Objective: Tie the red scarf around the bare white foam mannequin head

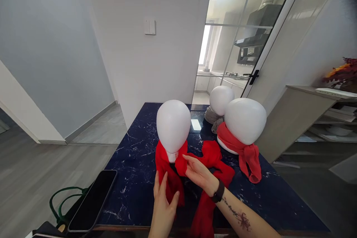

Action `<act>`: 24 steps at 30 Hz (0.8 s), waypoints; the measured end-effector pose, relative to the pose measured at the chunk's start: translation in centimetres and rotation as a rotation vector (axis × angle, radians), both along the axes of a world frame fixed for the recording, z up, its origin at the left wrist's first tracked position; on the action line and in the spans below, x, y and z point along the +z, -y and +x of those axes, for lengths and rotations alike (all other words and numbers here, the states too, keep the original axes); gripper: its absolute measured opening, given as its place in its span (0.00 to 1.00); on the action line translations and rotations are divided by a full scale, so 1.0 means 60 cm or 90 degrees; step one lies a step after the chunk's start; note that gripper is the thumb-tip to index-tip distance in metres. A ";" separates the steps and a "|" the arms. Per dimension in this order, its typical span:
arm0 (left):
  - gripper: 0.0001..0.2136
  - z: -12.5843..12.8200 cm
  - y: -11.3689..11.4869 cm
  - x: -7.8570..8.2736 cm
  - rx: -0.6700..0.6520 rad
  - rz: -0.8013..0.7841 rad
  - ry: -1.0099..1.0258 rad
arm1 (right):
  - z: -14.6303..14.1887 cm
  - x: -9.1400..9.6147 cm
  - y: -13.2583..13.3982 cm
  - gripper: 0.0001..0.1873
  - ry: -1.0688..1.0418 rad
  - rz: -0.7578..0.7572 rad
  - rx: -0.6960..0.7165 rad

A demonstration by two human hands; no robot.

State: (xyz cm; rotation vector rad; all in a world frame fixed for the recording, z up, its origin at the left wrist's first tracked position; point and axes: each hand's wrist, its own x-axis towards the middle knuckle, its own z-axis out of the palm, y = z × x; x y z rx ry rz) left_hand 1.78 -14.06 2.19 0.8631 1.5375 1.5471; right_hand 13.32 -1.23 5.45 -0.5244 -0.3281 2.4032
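Note:
A white foam mannequin head [173, 126] stands on the dark blue marble table [134, 163] with a red scarf [208, 178] draped round its neck. My left hand [162, 204] grips the scarf's left end between thumb and fingers, just below the head. My right hand [199, 173] pinches a fold of the same scarf at the front of the neck. A black band sits on my right wrist. The scarf's long tail trails toward the table's near edge.
A second white head [245, 121] wearing a tied red scarf [248, 156] stands to the right, a third [221, 99] with a grey scarf behind it. A black phone [93, 200] lies at the table's near left corner. A shelf unit [320, 119] stands at right.

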 end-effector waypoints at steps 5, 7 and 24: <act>0.27 0.003 -0.051 0.014 -0.126 0.046 0.212 | -0.003 -0.003 0.001 0.06 -0.008 -0.004 -0.010; 0.26 0.008 -0.072 0.013 -0.146 0.059 0.255 | -0.005 0.000 0.001 0.07 -0.002 0.000 -0.017; 0.17 0.026 -0.080 0.044 -0.188 0.067 0.475 | 0.112 0.012 0.035 0.28 0.574 0.708 0.045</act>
